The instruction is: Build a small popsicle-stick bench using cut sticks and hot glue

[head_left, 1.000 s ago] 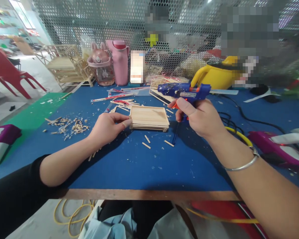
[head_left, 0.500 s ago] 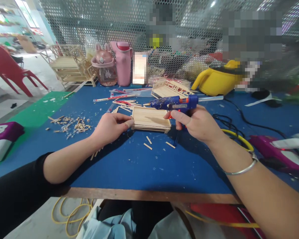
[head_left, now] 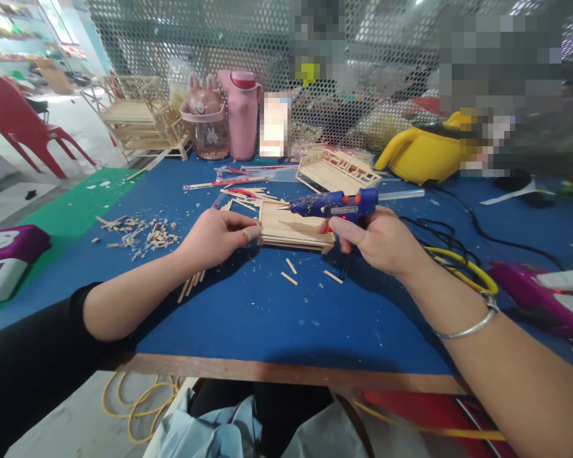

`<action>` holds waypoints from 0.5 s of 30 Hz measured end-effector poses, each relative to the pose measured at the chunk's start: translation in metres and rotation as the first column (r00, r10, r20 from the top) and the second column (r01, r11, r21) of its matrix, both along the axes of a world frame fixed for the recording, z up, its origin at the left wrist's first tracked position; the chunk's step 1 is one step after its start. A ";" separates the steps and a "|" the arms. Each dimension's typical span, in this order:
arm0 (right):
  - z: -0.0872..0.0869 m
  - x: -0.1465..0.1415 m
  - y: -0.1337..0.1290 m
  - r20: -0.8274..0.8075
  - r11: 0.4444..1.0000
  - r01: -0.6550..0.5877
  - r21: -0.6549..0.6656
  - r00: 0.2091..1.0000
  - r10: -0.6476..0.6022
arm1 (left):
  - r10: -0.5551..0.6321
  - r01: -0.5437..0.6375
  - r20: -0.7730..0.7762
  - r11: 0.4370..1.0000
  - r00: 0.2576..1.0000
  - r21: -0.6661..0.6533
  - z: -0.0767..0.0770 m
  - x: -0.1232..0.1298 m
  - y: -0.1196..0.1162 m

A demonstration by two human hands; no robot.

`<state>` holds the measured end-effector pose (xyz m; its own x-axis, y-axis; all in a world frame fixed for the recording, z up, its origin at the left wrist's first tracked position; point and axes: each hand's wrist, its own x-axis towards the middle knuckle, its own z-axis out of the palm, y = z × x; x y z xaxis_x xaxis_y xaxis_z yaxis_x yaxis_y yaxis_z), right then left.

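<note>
A small platform of pale wooden sticks (head_left: pixel 293 224) lies on the blue table, with raised strips along its edges. My left hand (head_left: pixel 219 238) pinches its left end between thumb and fingers; whether a loose stick is also in the pinch I cannot tell. In my right hand (head_left: pixel 372 238) is a blue hot glue gun (head_left: pixel 334 205), gripped by the handle with a clear glue stick jutting from its rear. Its nozzle points left, over the left part of the platform. Short cut sticks (head_left: pixel 289 278) lie in front of the platform, and longer sticks (head_left: pixel 191 286) lie beneath my left forearm.
Stick scraps (head_left: pixel 146 232) are heaped at the left. Behind stand a stick-built chair model (head_left: pixel 134 117), a pink bottle (head_left: pixel 242 117), a rabbit-eared cup (head_left: pixel 210 127), a phone (head_left: pixel 274 124), another stick frame (head_left: pixel 337 170) and a yellow pot (head_left: pixel 424 152). Black cable (head_left: pixel 439 238) trails at right.
The glue gun has dropped slightly, bringing its nozzle down over the platform's far left part. My left hand keeps its pinch. The whole view has shifted a little.
</note>
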<state>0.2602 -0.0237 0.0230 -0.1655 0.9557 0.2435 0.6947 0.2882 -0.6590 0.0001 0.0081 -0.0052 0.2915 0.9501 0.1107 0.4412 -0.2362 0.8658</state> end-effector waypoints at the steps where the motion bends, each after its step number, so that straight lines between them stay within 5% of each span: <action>1: 0.001 0.000 0.000 0.003 1.000 -0.007 -0.011 1.000 0.007 | 0.010 -0.008 0.036 0.999 0.999 -0.054 0.001 0.000 0.001; 4: 0.010 -0.006 -0.001 0.023 0.998 -0.027 -0.060 0.999 0.028 | 0.059 -0.024 0.170 0.979 0.984 -0.201 0.004 -0.002 0.003; 8: 0.021 -0.018 0.000 0.105 0.994 -0.071 -0.088 0.991 0.080 | 0.105 -0.046 0.283 0.978 0.953 -0.205 0.010 -0.005 0.004; 15: 0.010 -0.018 -0.002 0.160 0.992 -0.128 -0.018 0.979 0.129 | 0.126 -0.015 0.444 0.970 0.887 -0.244 0.011 -0.008 0.006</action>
